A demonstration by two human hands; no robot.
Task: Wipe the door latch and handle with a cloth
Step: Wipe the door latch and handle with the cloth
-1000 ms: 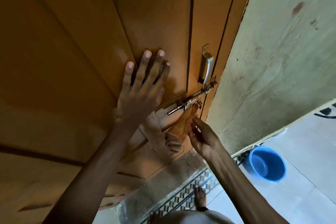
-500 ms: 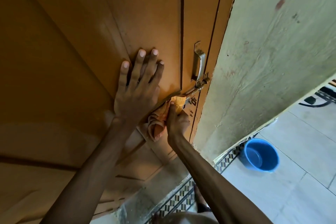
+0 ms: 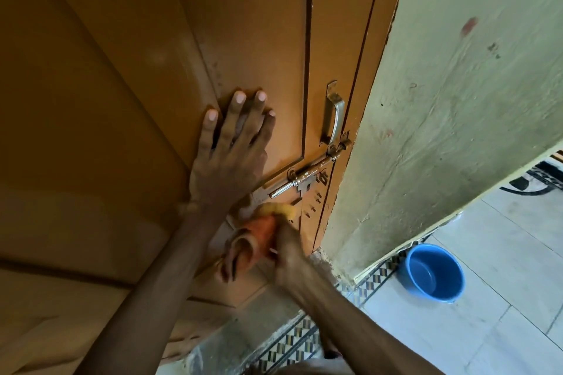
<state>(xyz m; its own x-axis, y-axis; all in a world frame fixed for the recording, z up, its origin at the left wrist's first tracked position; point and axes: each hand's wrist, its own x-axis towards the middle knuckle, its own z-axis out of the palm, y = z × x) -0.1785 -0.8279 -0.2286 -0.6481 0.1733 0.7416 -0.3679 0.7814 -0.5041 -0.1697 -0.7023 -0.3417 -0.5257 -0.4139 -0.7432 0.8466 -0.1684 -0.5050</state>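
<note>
An orange-brown wooden door (image 3: 152, 55) fills the left of the view. A metal pull handle (image 3: 333, 114) is screwed near the door's right edge. Below it a metal sliding bolt latch (image 3: 304, 175) runs slantwise toward the frame. My left hand (image 3: 231, 155) lies flat on the door, fingers spread, just left of the latch. My right hand (image 3: 289, 248), blurred, grips a bunched orange-yellow cloth (image 3: 259, 231) pressed against the door just below the latch's left end. The cloth does not touch the bolt.
A pale green plastered wall (image 3: 457, 100) juts out right of the door frame. A blue bucket (image 3: 434, 272) stands on the light tiled floor at lower right. A patterned tile border (image 3: 292, 344) runs along the threshold.
My right hand and the cloth have dropped from the bolt to the door below it, uncovering the latch. My left hand has stayed flat on the door.
</note>
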